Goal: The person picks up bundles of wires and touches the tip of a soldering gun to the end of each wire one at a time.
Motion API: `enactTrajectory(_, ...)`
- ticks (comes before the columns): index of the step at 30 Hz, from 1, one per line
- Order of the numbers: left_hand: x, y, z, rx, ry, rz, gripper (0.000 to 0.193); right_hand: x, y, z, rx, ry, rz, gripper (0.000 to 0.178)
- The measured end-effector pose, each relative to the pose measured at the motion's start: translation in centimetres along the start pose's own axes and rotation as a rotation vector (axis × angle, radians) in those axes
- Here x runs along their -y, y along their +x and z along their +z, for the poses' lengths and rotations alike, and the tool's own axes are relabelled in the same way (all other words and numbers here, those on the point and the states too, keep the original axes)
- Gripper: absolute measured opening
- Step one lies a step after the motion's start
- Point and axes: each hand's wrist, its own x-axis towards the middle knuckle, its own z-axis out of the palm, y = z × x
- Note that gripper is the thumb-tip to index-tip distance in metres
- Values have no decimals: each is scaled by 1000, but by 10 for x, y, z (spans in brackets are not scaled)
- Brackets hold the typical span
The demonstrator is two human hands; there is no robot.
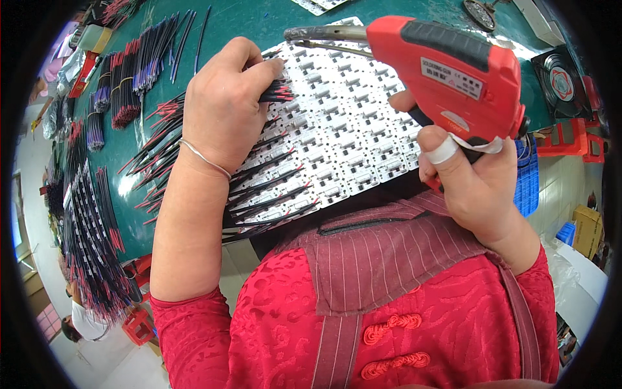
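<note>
My right hand (pixel 468 185) is wrapped around the handle of a red and black soldering gun (pixel 447 71). White tape covers part of its thumb. The gun's metal nozzle (pixel 324 32) points left, over the far edge of a panel of white circuit boards (pixel 363 129). At the panel's far left side, my left hand (pixel 227 97) is closed in a pinch, with black wires with red ends (pixel 277 93) sticking out from under its fingers. More black wires (pixel 265 188) lie across the near left part of the panel, below that hand.
Loose wires (pixel 159 162) are spread left of my left arm on the green table (pixel 233 23). Bundles of wires (pixel 126 97) lie farther left, and a long heap (pixel 91 240) runs along the left edge. A round black fan (pixel 558 84) and a blue crate (pixel 527 178) are at the right.
</note>
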Motion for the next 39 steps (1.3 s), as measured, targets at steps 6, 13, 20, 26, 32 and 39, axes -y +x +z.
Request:
enactTrajectory(6, 2, -1, -1, 35, 12, -12, 44, 1, 0, -3, 37, -57, 31, 23)
enactTrajectory(13, 12, -1, 2, 39, -148, -83, 47, 1, -4, -7, -4, 53, 202, 27)
enactTrajectory(20, 16, 2, 4, -4, -148, -43, 39, -5, -4, -6, 41, -98, 98, 20)
enactTrajectory(26, 15, 3, 3, -12, -141, -19, 37, -3, -1, -2, 24, -28, 99, 23)
enactTrajectory(32, 10, 2, 1, -8, -60, 1, 34, -3, -4, 0, 35, -131, 93, 22)
enactTrajectory(39, 10, 1, 0, 24, -49, 7, 46, -2, -2, 0, 23, -60, 93, 26)
